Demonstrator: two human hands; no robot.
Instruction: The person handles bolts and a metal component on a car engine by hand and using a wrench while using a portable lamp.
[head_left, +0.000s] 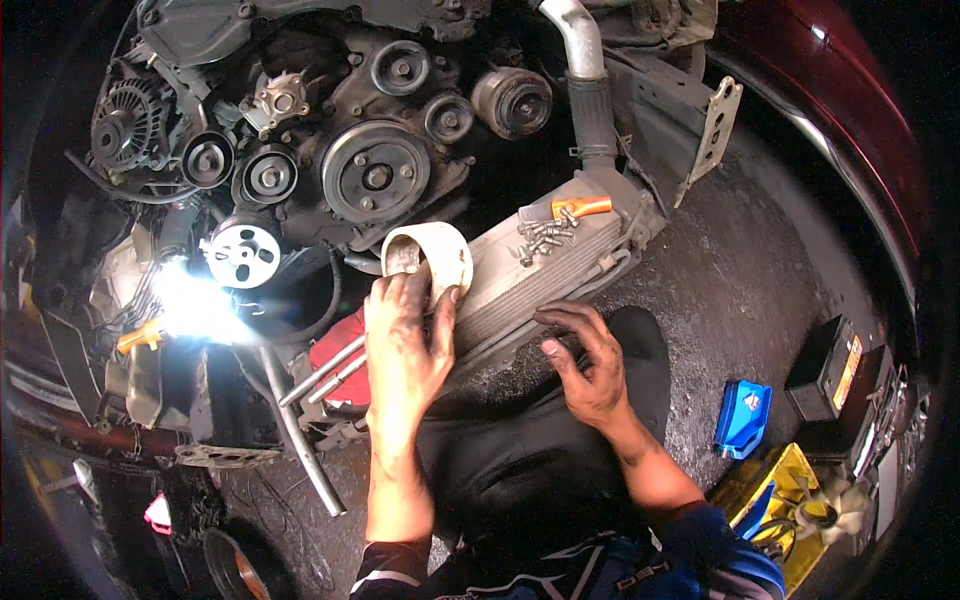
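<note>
My left hand (405, 335) grips the near rim of a worn white round tub (452, 255), its fingers reaching over the edge. The tub is tilted, so part of its pale inside shows; anything at the bottom is hidden. It sits at the left end of a radiator (500, 285). My right hand (590, 370) hovers in front of the radiator, fingers curved and apart from the thumb, with nothing between them. Its fingertips are darkened with grime. Several bolts (545, 238) lie on the radiator beside an orange-handled tool (582, 206).
An engine front with a large crank pulley (376, 175) and a white pulley (243, 252) stands beyond. A bright work lamp (195, 305) glares at left. Metal bars (335, 375) and red cloth (338, 340) lie by my left wrist. A blue tray (742, 418) and battery (825, 370) stand right.
</note>
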